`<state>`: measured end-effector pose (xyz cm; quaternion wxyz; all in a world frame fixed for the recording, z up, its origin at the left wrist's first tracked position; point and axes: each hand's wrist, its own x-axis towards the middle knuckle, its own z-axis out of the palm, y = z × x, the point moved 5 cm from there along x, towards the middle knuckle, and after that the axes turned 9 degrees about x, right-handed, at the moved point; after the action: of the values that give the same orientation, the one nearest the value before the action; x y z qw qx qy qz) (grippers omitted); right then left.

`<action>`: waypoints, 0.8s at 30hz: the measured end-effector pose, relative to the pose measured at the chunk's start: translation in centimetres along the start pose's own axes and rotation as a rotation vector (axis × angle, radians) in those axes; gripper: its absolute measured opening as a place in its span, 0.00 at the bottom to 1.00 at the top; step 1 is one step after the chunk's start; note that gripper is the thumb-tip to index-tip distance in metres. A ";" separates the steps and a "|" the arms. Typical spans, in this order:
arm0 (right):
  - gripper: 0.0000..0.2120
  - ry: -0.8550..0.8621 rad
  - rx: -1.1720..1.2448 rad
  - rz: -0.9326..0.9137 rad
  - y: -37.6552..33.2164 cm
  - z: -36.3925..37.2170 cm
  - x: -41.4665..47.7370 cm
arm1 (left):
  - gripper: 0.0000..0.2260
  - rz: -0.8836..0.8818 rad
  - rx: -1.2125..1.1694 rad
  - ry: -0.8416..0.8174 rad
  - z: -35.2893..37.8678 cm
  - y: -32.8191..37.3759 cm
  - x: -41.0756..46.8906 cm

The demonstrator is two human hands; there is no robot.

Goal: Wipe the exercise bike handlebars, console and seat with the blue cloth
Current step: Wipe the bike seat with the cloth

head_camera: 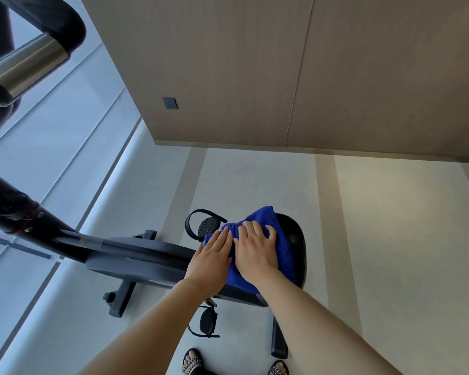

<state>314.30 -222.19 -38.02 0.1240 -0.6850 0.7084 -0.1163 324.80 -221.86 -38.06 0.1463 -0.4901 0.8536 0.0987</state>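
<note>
The blue cloth [266,220] lies spread over the black seat [295,236] of the exercise bike, low in the middle of the view. My right hand [256,250] presses flat on the cloth with spread fingers. Beside it, my left hand [214,255] lies flat with straight fingers on the cloth's left edge. Only the seat's right rim shows past the cloth. The handlebar [30,58], black with a metal sleeve, crosses the top left corner close to the camera. No console is visible.
The bike's dark frame [136,255] runs left from the seat, with pedals [209,226] and floor stabilisers [122,296] below. A wood-panelled wall [282,77] stands behind, a window wall at the left. My sandalled feet [192,361] stand at the bottom edge.
</note>
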 end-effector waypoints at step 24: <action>0.30 -0.037 0.015 0.076 4.9 -1.3 -3.7 | 0.27 0.092 -0.056 0.198 -0.7 4.8 -0.2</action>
<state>309.36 -218.37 -38.35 0.1467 -0.6587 0.7306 -0.1041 320.63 -219.50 -37.16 0.0425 -0.4617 0.8824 0.0802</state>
